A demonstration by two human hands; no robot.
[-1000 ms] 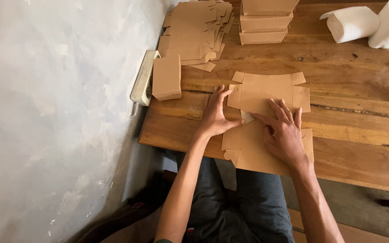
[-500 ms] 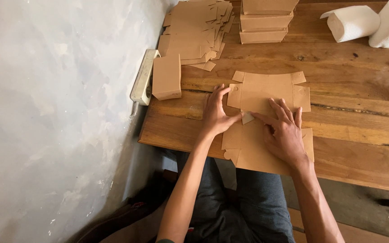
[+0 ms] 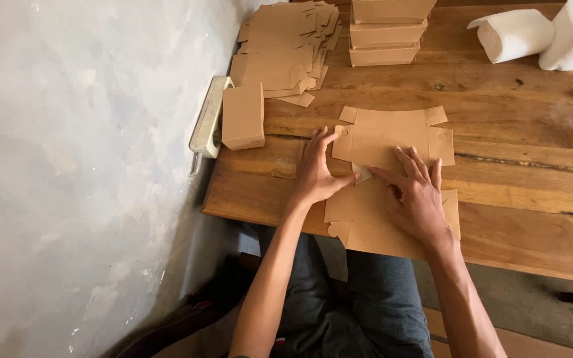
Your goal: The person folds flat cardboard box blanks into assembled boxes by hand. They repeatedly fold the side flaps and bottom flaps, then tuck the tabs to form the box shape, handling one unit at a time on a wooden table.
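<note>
While both forearms reach up from the lap, the left hand (image 3: 316, 171) lies flat, fingers spread, pressing the left edge of the brown card blank (image 3: 392, 139) on the table (image 3: 532, 146). Right hand (image 3: 414, 193) is flat too, palm down on the blank's near half, forefinger at a small folded flap in the middle. Neither hand grips anything; both just press. The blank's near edge hangs over the table rim, and the right palm hides its centre. Up left, a loose pile of flat blanks (image 3: 286, 46); beside it a folded brown box (image 3: 243, 116); further back, stacked boxes (image 3: 387, 32), cut off at the top. Two white paper rolls (image 3: 538, 36) sit top right.
</note>
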